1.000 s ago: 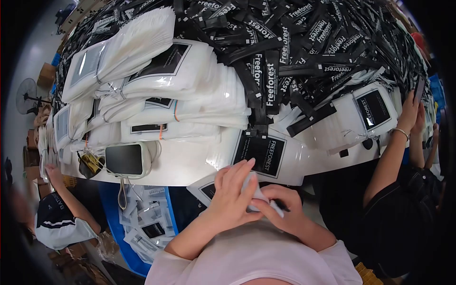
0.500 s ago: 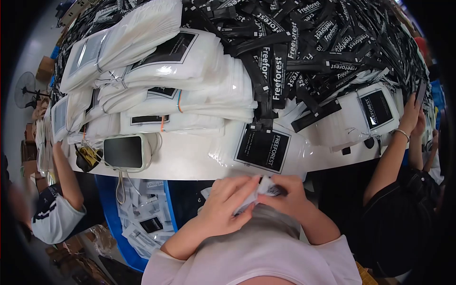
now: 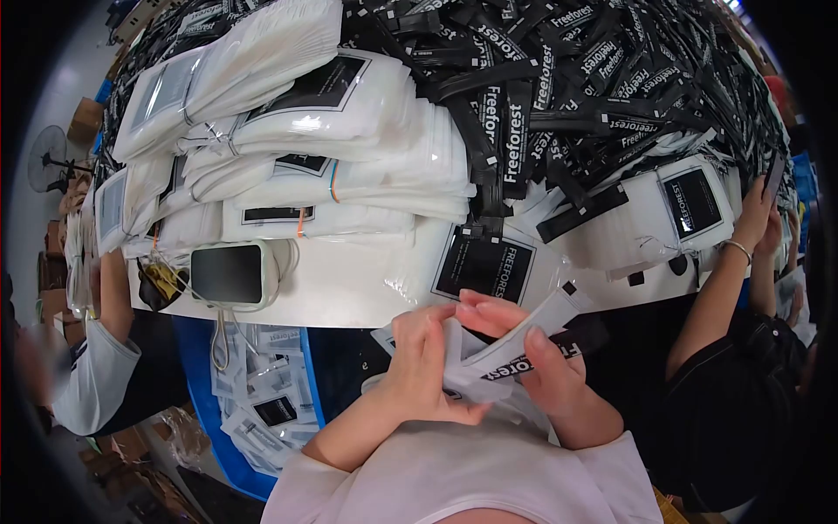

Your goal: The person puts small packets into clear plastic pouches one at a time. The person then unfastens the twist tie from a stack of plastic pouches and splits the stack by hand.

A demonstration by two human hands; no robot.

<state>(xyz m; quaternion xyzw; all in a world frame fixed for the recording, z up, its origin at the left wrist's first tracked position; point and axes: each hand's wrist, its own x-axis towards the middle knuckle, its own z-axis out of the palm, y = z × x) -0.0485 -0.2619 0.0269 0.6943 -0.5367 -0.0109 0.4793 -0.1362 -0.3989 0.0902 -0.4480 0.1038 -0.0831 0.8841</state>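
In front of my body, at the table's front edge, my left hand (image 3: 421, 362) is closed on a crumpled translucent plastic bag (image 3: 484, 389). My right hand (image 3: 554, 375) grips a slim packet (image 3: 546, 321) between thumb and fingers. This packet has a pale strip and a black part with white "Freeforest" lettering, and it slants up to the right. Its lower end meets the bag between my hands; whether it lies inside cannot be made out. Just beyond my fingers, a clear bag with a black FREEFOREST label (image 3: 484, 266) lies flat on the table.
Bundled bags (image 3: 367, 131) are stacked at left behind a phone-like device (image 3: 229, 273) with a cable. Black Freeforest packets (image 3: 602, 70) pile up at the back. A blue bin (image 3: 202, 393) below left holds labelled bags. Co-workers' arms (image 3: 711, 293) are at both sides.
My hands have moved slightly apart. The small bunched white and black item between them now shows as a longer slanted packet and a spread bag. The left co-worker's arm has shifted.
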